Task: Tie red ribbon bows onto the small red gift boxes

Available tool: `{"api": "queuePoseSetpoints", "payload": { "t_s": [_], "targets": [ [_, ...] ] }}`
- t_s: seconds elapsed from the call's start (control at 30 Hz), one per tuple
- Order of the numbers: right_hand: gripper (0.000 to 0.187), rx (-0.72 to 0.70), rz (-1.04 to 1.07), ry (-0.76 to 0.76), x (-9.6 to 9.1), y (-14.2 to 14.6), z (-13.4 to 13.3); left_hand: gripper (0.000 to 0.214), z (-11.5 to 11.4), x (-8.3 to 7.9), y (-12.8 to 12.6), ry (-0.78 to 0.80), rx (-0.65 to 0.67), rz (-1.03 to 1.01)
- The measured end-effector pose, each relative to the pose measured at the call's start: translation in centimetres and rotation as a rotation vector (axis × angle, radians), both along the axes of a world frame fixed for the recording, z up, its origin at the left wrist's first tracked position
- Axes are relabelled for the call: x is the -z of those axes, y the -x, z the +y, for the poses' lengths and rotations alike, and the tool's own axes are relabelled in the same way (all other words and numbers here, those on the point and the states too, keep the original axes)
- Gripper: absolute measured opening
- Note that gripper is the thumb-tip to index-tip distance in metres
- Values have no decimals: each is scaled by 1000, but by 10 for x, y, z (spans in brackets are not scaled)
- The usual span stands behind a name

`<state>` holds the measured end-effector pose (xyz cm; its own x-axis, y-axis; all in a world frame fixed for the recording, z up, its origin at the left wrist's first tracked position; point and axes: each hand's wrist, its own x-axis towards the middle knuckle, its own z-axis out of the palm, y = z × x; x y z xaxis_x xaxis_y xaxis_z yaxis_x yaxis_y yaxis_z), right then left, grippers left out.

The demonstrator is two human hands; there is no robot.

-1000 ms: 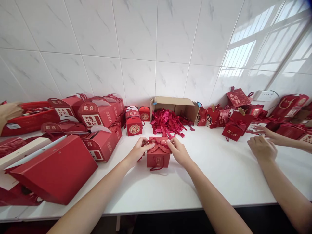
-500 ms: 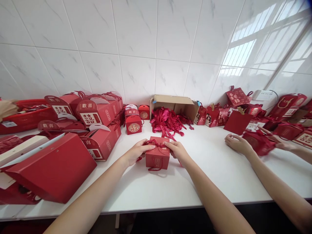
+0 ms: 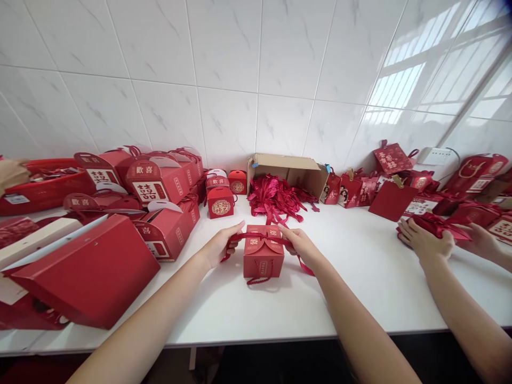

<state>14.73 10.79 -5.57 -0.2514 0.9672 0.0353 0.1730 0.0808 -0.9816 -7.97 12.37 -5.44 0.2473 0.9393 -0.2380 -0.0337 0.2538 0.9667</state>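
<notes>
A small red gift box (image 3: pixel 263 257) with a scalloped top stands on the white table (image 3: pixel 280 309) in front of me. A dark red ribbon (image 3: pixel 256 235) runs across its top. My left hand (image 3: pixel 221 245) pinches the ribbon's left end beside the box. My right hand (image 3: pixel 302 246) pinches the right end, and a loose tail hangs down past that hand. A cord loop dangles at the box's front.
Large red gift boxes (image 3: pixel 160 186) and a tilted red lid (image 3: pixel 88 274) crowd the left. A cardboard box (image 3: pixel 290 168) spilling red ribbons (image 3: pixel 276 197) sits at the back. Another person's hands (image 3: pixel 428 240) handle a red item at the right, among more red bags (image 3: pixel 390 197).
My hands have drawn apart, pulling the ribbon ends outward over the box top. The other person's hands shifted right with a red item.
</notes>
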Motion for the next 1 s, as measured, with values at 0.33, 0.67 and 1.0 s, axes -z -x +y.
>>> {"api": "queuePoseSetpoints", "payload": {
  "t_s": [0.33,0.67,1.0],
  "targets": [
    [44,-93,-34,-38,-5,-16,0,41,-8,-14,2,-93,45,112],
    [42,-104,-83,-30,-9,-21,-1,42,-5,-13,11,-291,121,154],
    [38,-119,256,-96,-9,-29,2,34,-12,-22,5,-389,-122,266]
  ]
}}
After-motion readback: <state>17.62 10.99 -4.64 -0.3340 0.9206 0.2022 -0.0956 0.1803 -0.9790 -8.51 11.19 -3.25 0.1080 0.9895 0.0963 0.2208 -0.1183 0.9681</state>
